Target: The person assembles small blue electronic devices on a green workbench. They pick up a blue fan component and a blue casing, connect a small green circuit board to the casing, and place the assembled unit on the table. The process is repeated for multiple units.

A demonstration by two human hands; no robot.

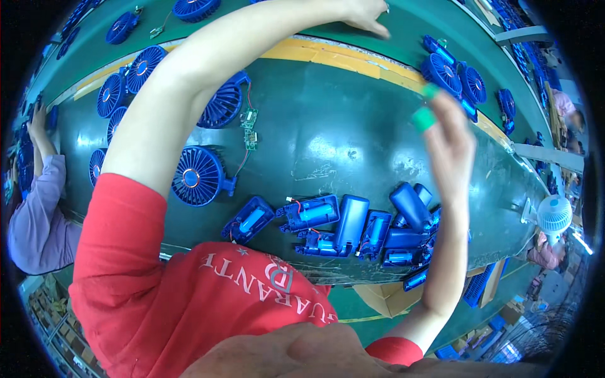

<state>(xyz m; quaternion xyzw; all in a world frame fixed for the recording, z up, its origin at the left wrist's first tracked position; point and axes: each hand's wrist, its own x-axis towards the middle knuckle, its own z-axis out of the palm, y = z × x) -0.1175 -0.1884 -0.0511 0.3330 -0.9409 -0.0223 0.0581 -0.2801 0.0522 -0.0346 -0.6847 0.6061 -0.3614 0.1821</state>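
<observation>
My left arm stretches across the table to the green conveyor belt (252,26). My left hand (364,14) is above the belt at the top edge, thumb and a finger apart; its other fingers are partly hidden. My right hand (450,148), blurred by motion, is raised over the right side of the table, fingers stretched out, nothing in them. Green covers (424,118) wrap two of its fingertips. Blue fan heads (443,74) lie on the belt's edge near it. Below lie several blue handle shells (313,212), some holding blue cylindrical batteries with wires.
A blue fan head (198,176) and a wired green circuit board (250,129) lie left of the table's middle. A yellow-taped rail (340,58) borders the belt. A white fan (554,215) stands at right, a cardboard box (386,298) below the table edge. A co-worker's sleeve (43,211) shows at left.
</observation>
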